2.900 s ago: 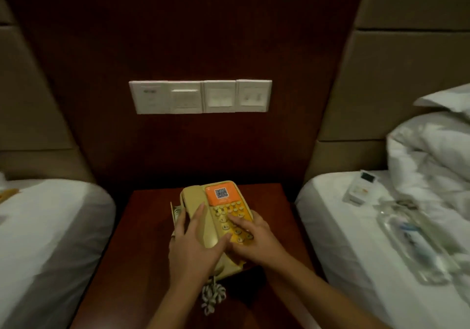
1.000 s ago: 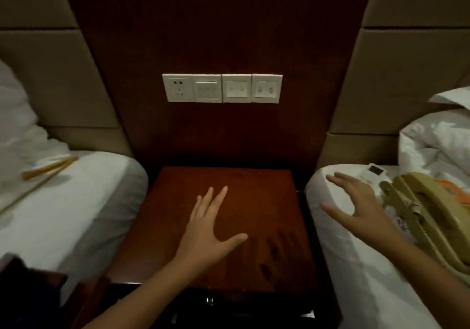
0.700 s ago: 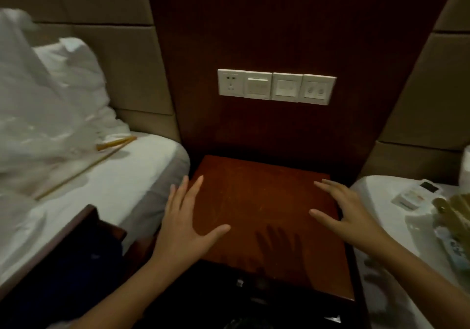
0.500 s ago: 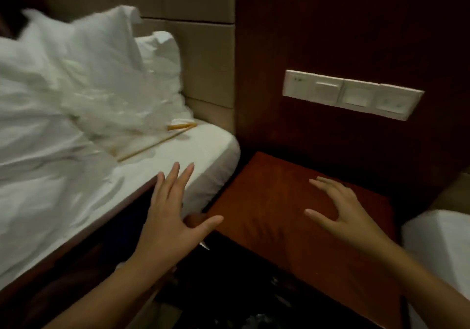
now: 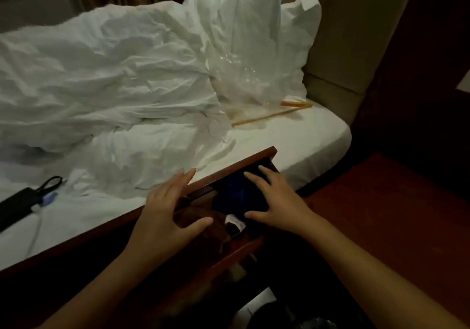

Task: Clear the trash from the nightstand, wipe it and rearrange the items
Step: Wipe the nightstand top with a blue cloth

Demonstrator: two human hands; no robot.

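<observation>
**A:** Where are the hands right now?

**B:** I'm seeing both low in the middle of the frame. The left hand [image 5: 165,217] is hovering with fingers spread, holding nothing. The right hand [image 5: 277,204] is also spread and holding nothing, its fingers lying over a dark blue cloth [image 5: 239,196] in what I'm reading as an open drawer [image 5: 234,166] beside the bed [image 5: 292,140].

**A:** And the bench?

**B:** The bench [image 5: 396,217] is sitting at lower right, its red-brown top showing.

**A:** How is that cloth going to handle?

**B:** I'm judging it soft, light and limp, so it's likely to sag and unfold when lifted. I'm thinking a bunched grip near its middle is safest, fingers curling under the folds. It's dim in there; I can't tell what's lying underneath, apart from a small white scrap [image 5: 235,220] peeking out.
</observation>
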